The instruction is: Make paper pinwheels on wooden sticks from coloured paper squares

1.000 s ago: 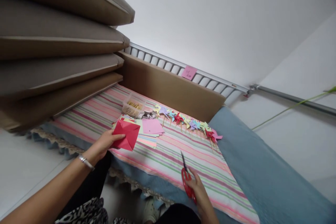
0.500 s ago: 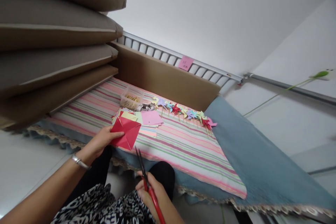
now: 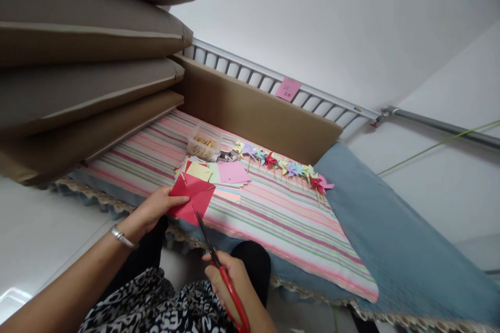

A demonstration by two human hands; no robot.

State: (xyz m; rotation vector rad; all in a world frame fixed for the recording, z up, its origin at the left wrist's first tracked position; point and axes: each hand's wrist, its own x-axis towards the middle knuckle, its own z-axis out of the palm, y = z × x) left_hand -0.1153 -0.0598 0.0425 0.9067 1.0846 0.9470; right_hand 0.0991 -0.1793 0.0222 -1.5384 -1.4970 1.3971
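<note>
Nearest, short of the striped cloth (image 3: 273, 218) and over a lap in patterned clothing (image 3: 156, 302), the right hand (image 3: 234, 281) is closed around the red handles of the scissors (image 3: 224, 276). The blades point up toward the cloth's near edge, with the tips at the lower edge of the red paper (image 3: 193, 197); I cannot tell whether they bite into it.

The left hand (image 3: 156, 208), with a bracelet (image 3: 122, 237) at the wrist, pinches that paper by its left corner, thumb on top, holding it just over the near edge of the cloth. The sheet looks folded, thin and light. I would judge it floppy away from the folds, easy to crease or tear, and best gripped close to a fold and clear of the blades.

On the cloth just behind it lies a stack of coloured sheets (image 3: 228, 174). Farther back on the cloth are a plastic box (image 3: 203, 143) of small sticks and a row of pinwheels (image 3: 285, 166). A blue blanket (image 3: 390, 250) lies along the cloth's right side. A cardboard panel (image 3: 253, 114) stands at the far edge of the cloth, with a rail (image 3: 242, 68) bearing a pink note (image 3: 288, 88) behind it. Brown cushions (image 3: 78, 62) are stacked at the cloth's left.
</note>
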